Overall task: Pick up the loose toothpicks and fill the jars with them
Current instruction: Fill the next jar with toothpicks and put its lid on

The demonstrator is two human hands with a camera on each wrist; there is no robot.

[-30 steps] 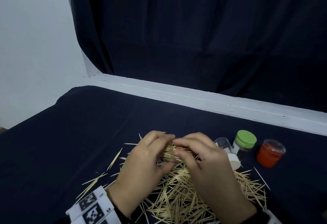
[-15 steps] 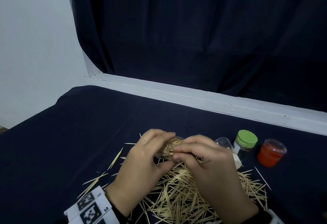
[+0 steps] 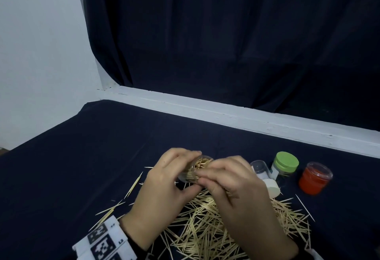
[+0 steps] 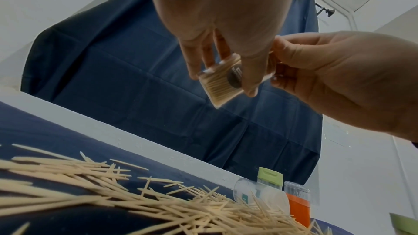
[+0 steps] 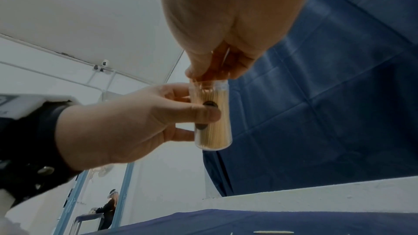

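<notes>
My left hand (image 3: 164, 179) grips a small clear jar (image 3: 194, 170) packed with toothpicks, held above the table with thumb and fingers around its wall (image 5: 212, 115). The jar (image 4: 224, 81) is tilted in the left wrist view. My right hand (image 3: 226, 179) is at the jar's open mouth, its fingertips (image 5: 210, 71) pinching a few toothpicks that reach into the opening. A big heap of loose toothpicks (image 3: 216, 224) lies on the dark cloth under both hands; more toothpicks (image 4: 113, 185) spread across the left wrist view.
Right of my hands an empty clear jar (image 3: 260, 168) stands beside a white cap (image 3: 272, 186), a green-lidded jar (image 3: 284, 166) and an orange jar (image 3: 314, 177). A white ledge (image 3: 226, 113) and dark curtain close off the back. Stray toothpicks (image 3: 115, 208) lie at the left.
The jar has tipped more upright and risen a little in my left hand, so its filled mouth now shows. My right fingers stay at the opening.
</notes>
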